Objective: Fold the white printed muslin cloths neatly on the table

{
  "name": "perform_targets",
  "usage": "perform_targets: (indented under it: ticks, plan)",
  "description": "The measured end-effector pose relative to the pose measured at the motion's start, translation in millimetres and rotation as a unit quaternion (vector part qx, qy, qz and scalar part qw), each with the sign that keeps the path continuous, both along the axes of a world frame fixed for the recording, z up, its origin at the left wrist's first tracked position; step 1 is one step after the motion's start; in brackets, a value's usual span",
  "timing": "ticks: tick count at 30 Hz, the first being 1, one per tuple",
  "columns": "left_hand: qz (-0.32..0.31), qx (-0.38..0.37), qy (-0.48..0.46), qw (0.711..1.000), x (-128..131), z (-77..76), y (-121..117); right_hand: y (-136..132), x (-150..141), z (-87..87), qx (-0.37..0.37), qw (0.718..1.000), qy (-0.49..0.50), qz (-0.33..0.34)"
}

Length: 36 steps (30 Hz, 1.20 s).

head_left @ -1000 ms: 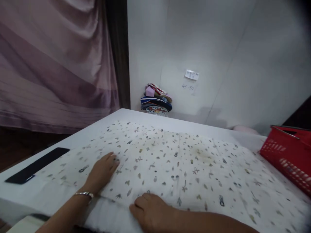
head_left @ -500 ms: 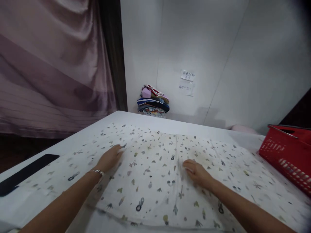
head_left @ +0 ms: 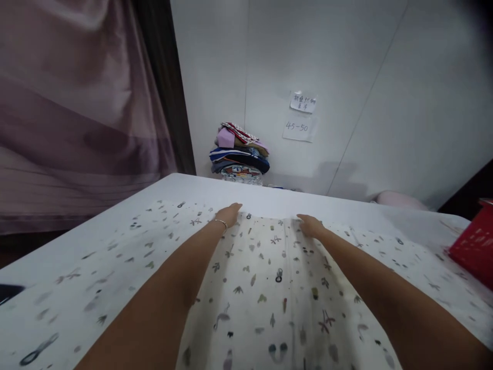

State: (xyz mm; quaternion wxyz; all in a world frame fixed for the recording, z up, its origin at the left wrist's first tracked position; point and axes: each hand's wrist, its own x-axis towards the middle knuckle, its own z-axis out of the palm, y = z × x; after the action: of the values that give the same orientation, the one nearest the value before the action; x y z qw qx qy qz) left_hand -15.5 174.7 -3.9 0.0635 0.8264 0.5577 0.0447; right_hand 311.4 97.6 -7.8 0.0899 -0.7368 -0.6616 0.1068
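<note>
A white cloth (head_left: 265,288) printed with small leaves, cacti and other shapes in muted colours spreads over a white table. Both my arms stretch forward across it to its far edge. My left hand (head_left: 229,214), with a bracelet at the wrist, is closed on that edge, left of centre. Farther right, my right hand (head_left: 310,226) pinches the same edge. Between the two hands the edge runs nearly straight. Soft folds and shading show in the cloth between my forearms. The fingertips are small in view and partly hidden.
Folded fabrics (head_left: 241,154) are stacked by the wall behind the table (head_left: 185,186). A red basket (head_left: 475,246) stands at the right, and a dark flat object (head_left: 10,292) lies at the left edge. Paper notes (head_left: 300,128) hang on the wall; a pink curtain (head_left: 77,113) hangs left.
Both hands have moved forward from the middle of the cloth to its far edge and closed on it. The view has shifted forward, and less of the basket and the dark object shows.
</note>
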Motion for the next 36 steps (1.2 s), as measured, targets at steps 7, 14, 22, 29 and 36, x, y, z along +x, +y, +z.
perform_targets:
  ticks: [7,14,22,29,36]
  plan:
    - [0.049,0.010,0.017,0.999,5,-8.4,6,11,6,-9.0,-0.012,1.000,-0.027,-0.006]
    - [0.099,0.112,-0.043,0.988,20,15.9,34,30,-3,6.1,0.067,0.996,-0.045,-0.049]
    - [0.074,0.071,-0.085,0.991,18,-13.7,51,43,-4,-17.3,0.084,0.995,-0.026,-0.056]
    - [-0.019,0.053,-0.120,0.991,8,-6.5,6,9,-7,-23.2,0.109,0.994,0.004,-0.012]
    - [-0.105,-0.036,-0.077,0.991,19,-19.2,-83,-70,38,-16.3,0.106,0.994,-0.033,0.007]
